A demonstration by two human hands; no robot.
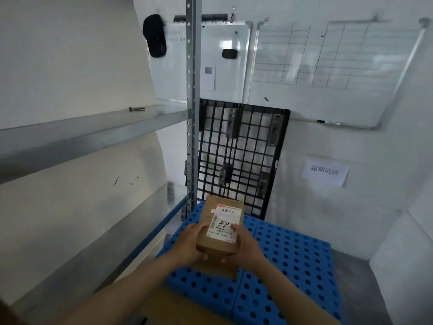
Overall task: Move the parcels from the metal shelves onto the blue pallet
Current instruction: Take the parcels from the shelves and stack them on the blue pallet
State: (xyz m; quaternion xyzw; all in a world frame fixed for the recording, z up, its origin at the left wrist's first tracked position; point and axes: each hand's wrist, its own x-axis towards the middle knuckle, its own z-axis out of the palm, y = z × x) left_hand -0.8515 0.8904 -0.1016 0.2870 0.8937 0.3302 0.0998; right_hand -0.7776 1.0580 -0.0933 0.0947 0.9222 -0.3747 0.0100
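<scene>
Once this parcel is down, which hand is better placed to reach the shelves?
Probably the left hand: the metal shelves stand on its side, while the right hand grips the parcel over the blue pallet, farther from them.

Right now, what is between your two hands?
In the head view, a brown cardboard parcel lies between the left hand and right hand, both gripping it over the blue pallet.

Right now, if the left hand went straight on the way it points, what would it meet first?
The brown cardboard parcel that the left hand grips; beyond it, probably the black grid panel against the wall, depth unclear.
</scene>
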